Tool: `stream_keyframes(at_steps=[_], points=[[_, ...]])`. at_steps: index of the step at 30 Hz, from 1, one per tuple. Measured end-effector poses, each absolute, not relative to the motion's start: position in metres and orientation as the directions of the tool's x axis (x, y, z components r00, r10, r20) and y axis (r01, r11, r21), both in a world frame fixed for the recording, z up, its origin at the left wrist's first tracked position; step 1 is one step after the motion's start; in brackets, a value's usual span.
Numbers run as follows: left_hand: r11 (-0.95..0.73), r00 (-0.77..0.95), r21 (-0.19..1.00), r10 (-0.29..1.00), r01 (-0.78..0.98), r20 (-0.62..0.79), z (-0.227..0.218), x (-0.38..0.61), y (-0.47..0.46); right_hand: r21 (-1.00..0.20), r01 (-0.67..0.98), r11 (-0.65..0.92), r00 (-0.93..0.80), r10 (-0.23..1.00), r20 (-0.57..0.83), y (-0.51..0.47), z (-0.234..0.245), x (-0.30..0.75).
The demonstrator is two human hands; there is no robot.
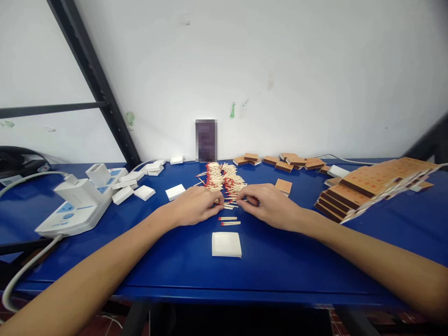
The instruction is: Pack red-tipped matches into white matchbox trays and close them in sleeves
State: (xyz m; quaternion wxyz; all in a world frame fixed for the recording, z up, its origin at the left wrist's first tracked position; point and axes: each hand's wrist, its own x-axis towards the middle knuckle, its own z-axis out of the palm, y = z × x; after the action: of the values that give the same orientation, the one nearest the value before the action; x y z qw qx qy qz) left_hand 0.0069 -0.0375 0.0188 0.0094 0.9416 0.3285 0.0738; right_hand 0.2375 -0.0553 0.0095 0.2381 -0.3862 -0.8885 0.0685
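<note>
Your left hand (201,206), right hand (269,204): fingers curled, grip unclear, flanking the nearer matches (214,178), heaped toward the surface's (280,268) back edge; white box (227,244) nearer the front edge, presumably for easy reach.

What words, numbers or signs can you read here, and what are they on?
None can be read clearly.
Brown matchbox beside the right hand: reddish marks, too small to read.
Stack of brown matchboxes: reddish printing, too blurred to read.
Power strip: blue patches with marks too small to read.
Dark upright rectangle: pixelated, unreadable.
</note>
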Motion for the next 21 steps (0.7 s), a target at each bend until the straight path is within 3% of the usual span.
stream_keyframes(at_steps=[3, 11, 14, 21], points=[[-0.782, 0.772, 0.084, 0.623, 0.617, 0.127, 0.021, 0.007, -0.039, -0.333, 0.646, 0.687, -0.597, 0.726, 0.341, -0.054, 0.008, 0.235], [-0.770, 0.769, 0.267, 0.625, 0.580, 0.131, 0.026, 0.011, -0.046, -0.340, 0.672, 0.658, -0.606, 0.752, 0.259, -0.053, 0.005, 0.227], [-0.785, 0.761, 0.227, 0.617, 0.577, 0.201, 0.027, 0.005, -0.040, -0.369, 0.664, 0.650, -0.604, 0.758, 0.248, -0.053, 0.005, 0.227], [-0.885, 0.820, 0.161, 0.465, 0.437, 0.333, 0.028, -0.011, -0.028, -0.515, 0.591, 0.620, -0.610, 0.762, 0.217, -0.059, 0.012, 0.229]])
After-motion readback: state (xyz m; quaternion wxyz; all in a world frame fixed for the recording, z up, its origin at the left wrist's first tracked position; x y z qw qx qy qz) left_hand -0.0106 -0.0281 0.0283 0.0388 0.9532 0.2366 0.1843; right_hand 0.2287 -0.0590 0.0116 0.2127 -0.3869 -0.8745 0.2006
